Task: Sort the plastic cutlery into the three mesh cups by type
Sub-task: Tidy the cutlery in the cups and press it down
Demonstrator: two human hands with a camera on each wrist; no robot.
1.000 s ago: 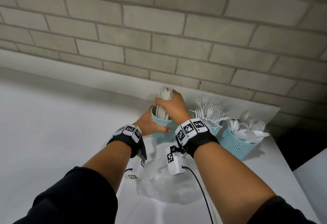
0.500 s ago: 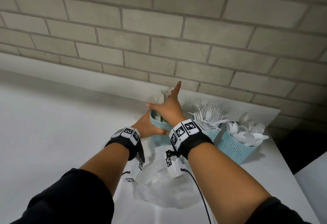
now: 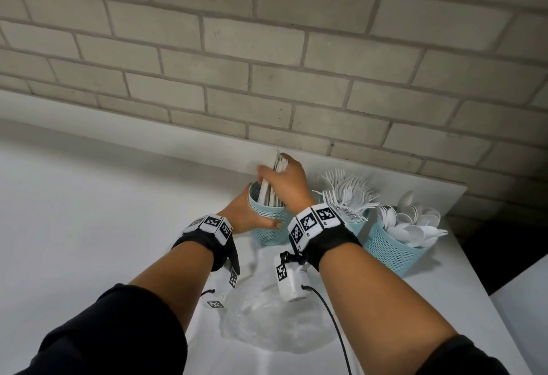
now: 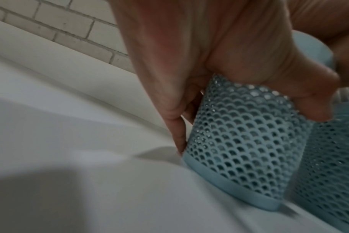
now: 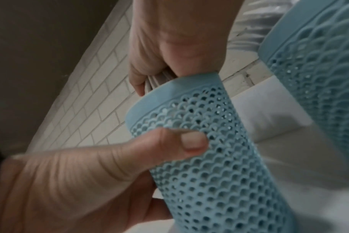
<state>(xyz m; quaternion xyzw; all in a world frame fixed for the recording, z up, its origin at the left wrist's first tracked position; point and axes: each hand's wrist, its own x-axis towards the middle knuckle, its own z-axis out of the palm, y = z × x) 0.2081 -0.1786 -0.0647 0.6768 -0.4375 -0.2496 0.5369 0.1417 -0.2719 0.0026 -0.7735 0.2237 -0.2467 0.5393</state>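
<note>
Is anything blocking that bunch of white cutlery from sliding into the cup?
Nothing visible does. The right hand holds the knives already partly inside the leftmost mesh cup, which the left hand steadies.

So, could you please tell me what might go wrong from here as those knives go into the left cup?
1. The right hand grips a thick bundle of knives at the rim; some could catch there and spill onto the table.
2. The left cup stands close to the fork cup; a hard push could knock it, though the left hand steadies the left cup.
</note>
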